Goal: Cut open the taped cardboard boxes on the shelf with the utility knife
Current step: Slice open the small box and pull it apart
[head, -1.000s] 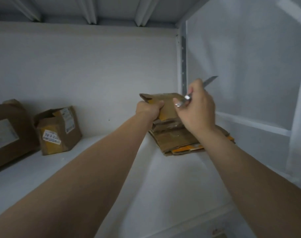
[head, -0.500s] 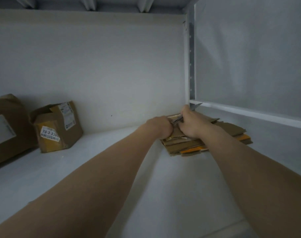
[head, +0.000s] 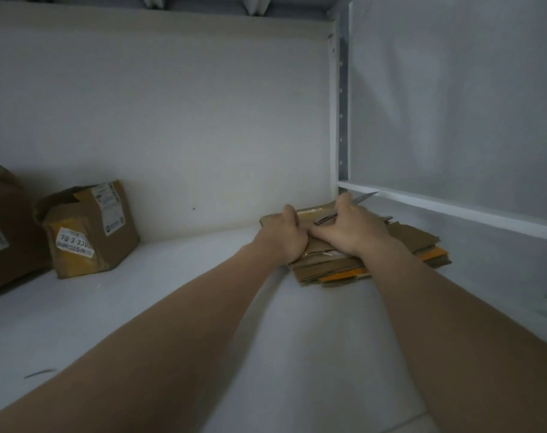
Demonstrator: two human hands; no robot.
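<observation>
Small box [head: 88,232], brown cardboard, carries the only readable writing: a white sticker [head: 75,245] on its yellow-taped front, "78-3-330", with a "5" and an unclear character beneath. A second white label on its right face has print too small to read. Its top flaps stand up, ragged.

Large box [head: 3,232] sits just left of the small box, cut off by the frame edge. It has a pale label, unreadable.

Flattened stack [head: 419,242] of brown cardboard sheets lies at the rear right corner of the shelf [head: 172,314], well apart from the two boxes. Orange edges show among the lower layers. A pale strip on the top sheet is illegible.

Left hand [head: 284,237] rests on the near left part of the stack, fingers curled onto the top sheet, thumb up.

Right hand [head: 352,229] is beside it, touching it, pressed down on the stack. Its fingers are wrapped round the utility knife [head: 364,197]. The grey blade sticks out past the hand toward the right rear.

Shelf is white and matte, with a small dark scrap [head: 38,374] near the front left. Back wall [head: 172,120] is plain white. A perforated metal post [head: 343,104] stands in the corner, with a pale side panel [head: 453,104] and a white rail [head: 453,207] to its right. Light is dim.
</observation>
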